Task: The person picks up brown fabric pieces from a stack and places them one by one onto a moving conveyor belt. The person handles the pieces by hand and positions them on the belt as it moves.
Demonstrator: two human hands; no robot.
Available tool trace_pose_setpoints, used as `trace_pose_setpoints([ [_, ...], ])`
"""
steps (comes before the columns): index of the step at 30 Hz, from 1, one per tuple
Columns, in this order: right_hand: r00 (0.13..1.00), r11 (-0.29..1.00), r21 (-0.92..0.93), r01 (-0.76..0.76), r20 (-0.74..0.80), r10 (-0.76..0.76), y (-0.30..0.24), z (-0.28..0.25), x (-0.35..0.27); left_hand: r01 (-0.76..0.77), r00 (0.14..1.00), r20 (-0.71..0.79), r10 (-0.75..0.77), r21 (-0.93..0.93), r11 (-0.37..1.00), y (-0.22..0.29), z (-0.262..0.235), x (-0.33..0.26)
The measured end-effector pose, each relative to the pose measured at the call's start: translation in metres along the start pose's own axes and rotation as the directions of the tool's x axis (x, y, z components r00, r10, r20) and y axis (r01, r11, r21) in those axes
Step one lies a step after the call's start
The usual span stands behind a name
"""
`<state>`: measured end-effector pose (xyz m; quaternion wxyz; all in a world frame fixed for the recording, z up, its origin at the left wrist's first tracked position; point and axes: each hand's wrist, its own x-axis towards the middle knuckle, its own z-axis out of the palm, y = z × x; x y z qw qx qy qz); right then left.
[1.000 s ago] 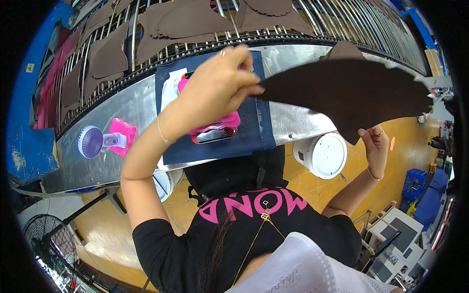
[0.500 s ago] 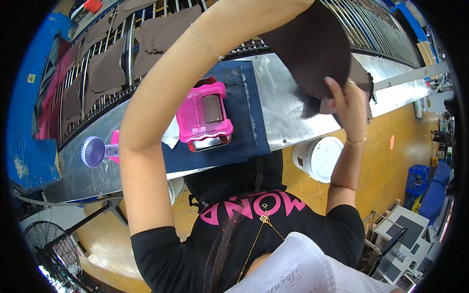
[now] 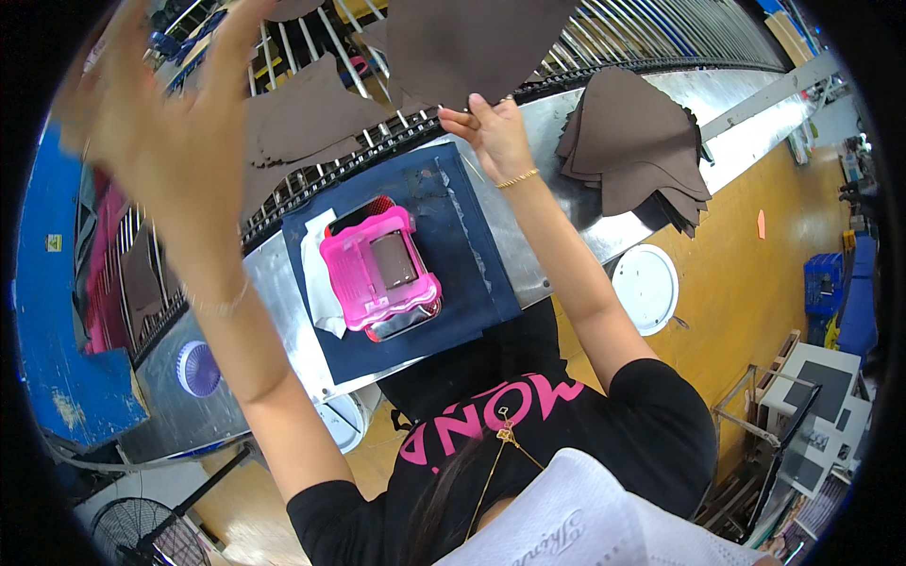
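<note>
a large dark brown piece of leather [image 3: 472, 42] hangs above the far edge of the metal counter [image 3: 557, 203], over the rack of slanted bars [image 3: 623, 38] behind it. the right hand [image 3: 493, 132] is raised under its lower edge, thumb and fingers [image 3: 472, 111] pinching that edge, so the leather rises just beyond the fingertips. a thin gold bracelet [image 3: 518, 177] circles that wrist.

the left hand [image 3: 165, 113] is lifted high and close to the camera, blurred, its fingers spread wide and holding nothing; it is well apart from the leather, out over the left part of the rack. a thin band [image 3: 215, 307] sits on its wrist.

on the counter below the hands lies a dark blue mat [image 3: 462, 274], reaching from the far edge to the near edge. a pink plastic frame [image 3: 377, 272] rests on the mat's left half, with a white cloth [image 3: 321, 283] beside it. a stack of brown leather pieces [image 3: 632, 156] lies toward the counter's right end. more brown pieces [image 3: 302, 132] lie on the rack bars. a small purple fan [image 3: 198, 368] sits near the counter's left end, and a white round lid [image 3: 646, 288] lies off the near edge, over the yellow floor [image 3: 746, 283].
</note>
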<state>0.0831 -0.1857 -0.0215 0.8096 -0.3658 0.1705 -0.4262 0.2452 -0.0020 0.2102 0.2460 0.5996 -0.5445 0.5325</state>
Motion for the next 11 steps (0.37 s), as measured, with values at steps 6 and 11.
trace_pose_setpoints([
  [6,0.984,0.944,0.315,0.1,-0.175,-0.046,0.043,-0.005,0.074,0.325,0.94,0.108,-0.324,0.005,0.946,0.013,-0.056,-0.049],
  [11,0.919,0.928,0.337,0.161,-0.394,-0.016,0.053,0.0,0.126,0.442,0.883,0.181,-0.433,-0.01,0.897,0.011,-0.069,-0.088],
])
